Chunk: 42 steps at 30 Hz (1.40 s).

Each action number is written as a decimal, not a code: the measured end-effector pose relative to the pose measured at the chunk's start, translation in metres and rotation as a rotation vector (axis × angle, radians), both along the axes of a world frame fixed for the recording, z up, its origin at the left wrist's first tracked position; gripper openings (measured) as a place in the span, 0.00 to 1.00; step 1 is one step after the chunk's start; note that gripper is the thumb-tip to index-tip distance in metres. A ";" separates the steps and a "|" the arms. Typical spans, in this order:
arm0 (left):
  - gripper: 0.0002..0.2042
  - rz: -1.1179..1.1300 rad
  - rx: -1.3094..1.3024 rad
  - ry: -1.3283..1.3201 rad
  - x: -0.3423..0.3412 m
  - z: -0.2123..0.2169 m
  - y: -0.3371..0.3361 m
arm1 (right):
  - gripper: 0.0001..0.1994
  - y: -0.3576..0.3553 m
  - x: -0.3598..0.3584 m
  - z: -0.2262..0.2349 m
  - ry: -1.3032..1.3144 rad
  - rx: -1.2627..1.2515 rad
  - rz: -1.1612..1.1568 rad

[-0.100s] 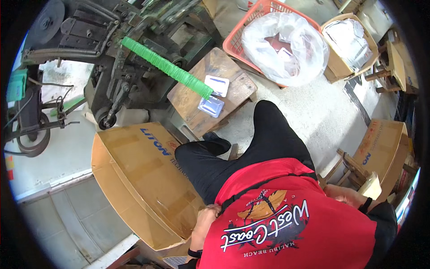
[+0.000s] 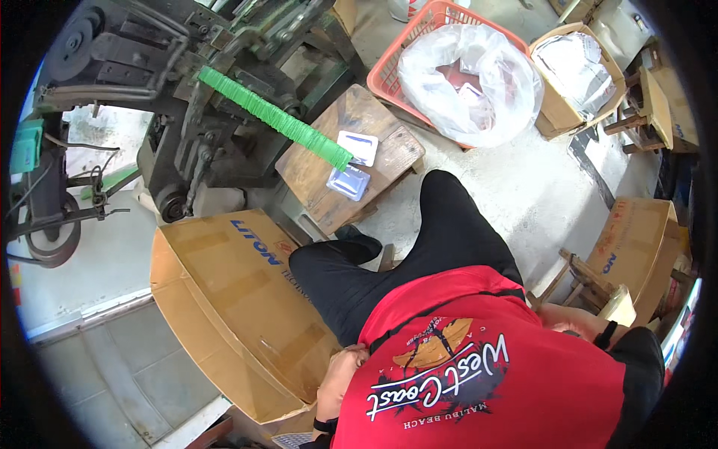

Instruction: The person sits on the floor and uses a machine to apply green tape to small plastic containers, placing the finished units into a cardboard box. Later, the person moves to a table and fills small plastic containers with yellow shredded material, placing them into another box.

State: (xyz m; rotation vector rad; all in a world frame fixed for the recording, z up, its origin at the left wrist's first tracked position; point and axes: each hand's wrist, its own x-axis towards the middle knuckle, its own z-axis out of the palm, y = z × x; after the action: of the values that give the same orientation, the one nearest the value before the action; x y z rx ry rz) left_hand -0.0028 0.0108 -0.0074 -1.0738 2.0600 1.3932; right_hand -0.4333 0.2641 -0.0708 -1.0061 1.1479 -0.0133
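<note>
My left hand [image 2: 342,376] is at my left side, against the edge of the red shirt [image 2: 441,374]. Its fingers look curled in, and whatever may be inside them is hidden. Beside it stands the large open cardboard box [image 2: 224,269]. On my other side, my right hand [image 2: 562,319] rests by the waist, its fingers mostly covered by the shirt. In front of my knees is a low wooden stool [image 2: 389,172]. Two small flat packs lie on it, a white one [image 2: 362,147] and a bluish one [image 2: 348,183]. A green ribbed strip [image 2: 277,118] slants from the machine onto them.
A dark metal machine [image 2: 142,60] fills the far left. At the back, a red plastic basket [image 2: 385,75] holds a clear plastic bag [image 2: 426,67]. A carton of white sheets [image 2: 550,120] stands beside it. Another cardboard box [image 2: 632,239] and small wooden stools [image 2: 651,112] are on the right.
The whole view has shifted very slightly. Both hands stay at my sides, and nothing has visibly been picked up or put down.
</note>
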 end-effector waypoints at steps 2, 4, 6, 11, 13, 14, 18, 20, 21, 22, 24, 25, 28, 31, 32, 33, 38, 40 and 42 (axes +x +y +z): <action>0.08 0.112 0.201 0.069 0.002 0.009 -0.012 | 0.16 0.010 0.021 -0.022 -0.014 -0.109 -0.171; 0.10 0.445 0.402 0.144 0.024 0.014 -0.012 | 0.16 0.078 0.028 -0.113 -0.189 -0.085 -0.265; 0.12 0.695 0.473 0.191 0.037 0.015 -0.007 | 0.17 0.049 0.009 -0.098 -0.290 0.066 -0.087; 0.13 0.754 0.240 0.263 0.023 -0.005 -0.020 | 0.13 -0.054 -0.093 -0.109 0.152 0.758 0.135; 0.13 0.709 0.174 0.296 0.013 -0.015 -0.038 | 0.10 -0.156 -0.078 -0.047 0.830 -0.258 0.469; 0.13 0.727 0.206 0.340 0.004 -0.016 -0.052 | 0.09 -0.183 -0.077 -0.058 0.984 -0.409 0.218; 0.15 0.653 0.187 0.473 -0.028 -0.016 -0.104 | 0.08 -0.320 -0.030 -0.052 0.742 -1.113 -0.490; 0.16 0.662 0.245 0.531 -0.035 -0.025 -0.121 | 0.13 -0.377 -0.006 -0.062 0.708 -1.253 -0.579; 0.16 0.687 0.296 0.570 -0.037 -0.035 -0.127 | 0.14 -0.400 0.005 -0.073 0.738 -1.255 -0.595; 0.17 0.721 0.338 0.602 -0.036 -0.045 -0.133 | 0.15 -0.425 0.019 -0.084 0.751 -1.258 -0.611; 0.17 0.820 0.359 0.613 -0.051 -0.069 -0.144 | 0.14 -0.448 0.032 -0.094 0.868 -1.293 -0.625; 0.16 0.834 0.331 0.582 -0.057 -0.080 -0.149 | 0.15 -0.451 0.039 -0.101 0.922 -1.293 -0.635; 0.16 0.884 0.388 0.600 -0.068 -0.103 -0.167 | 0.15 -0.465 0.046 -0.101 0.947 -1.147 -0.449; 0.16 0.920 0.450 0.658 -0.079 -0.112 -0.177 | 0.08 -0.458 0.050 -0.101 0.963 -1.175 -0.353; 0.17 0.937 0.464 0.683 -0.086 -0.113 -0.181 | 0.07 -0.459 0.048 -0.102 0.988 -1.207 -0.324; 0.17 0.958 0.478 0.699 -0.089 -0.113 -0.183 | 0.07 -0.458 0.050 -0.099 1.032 -1.303 -0.292; 0.18 1.036 0.607 0.820 -0.095 -0.122 -0.176 | 0.08 -0.461 0.063 -0.089 1.143 -1.561 -0.140; 0.18 1.031 0.667 0.834 -0.095 -0.129 -0.171 | 0.09 -0.463 0.069 -0.089 1.102 -1.526 -0.112; 0.18 1.050 0.675 0.811 -0.094 -0.137 -0.172 | 0.10 -0.466 0.069 -0.089 1.012 -1.457 -0.051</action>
State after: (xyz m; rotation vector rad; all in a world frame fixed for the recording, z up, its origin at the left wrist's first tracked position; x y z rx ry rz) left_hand -0.0967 -0.1609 -0.1449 -1.4471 1.0673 3.1429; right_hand -0.3641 -0.2018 -0.1596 -2.4202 2.1426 -0.4894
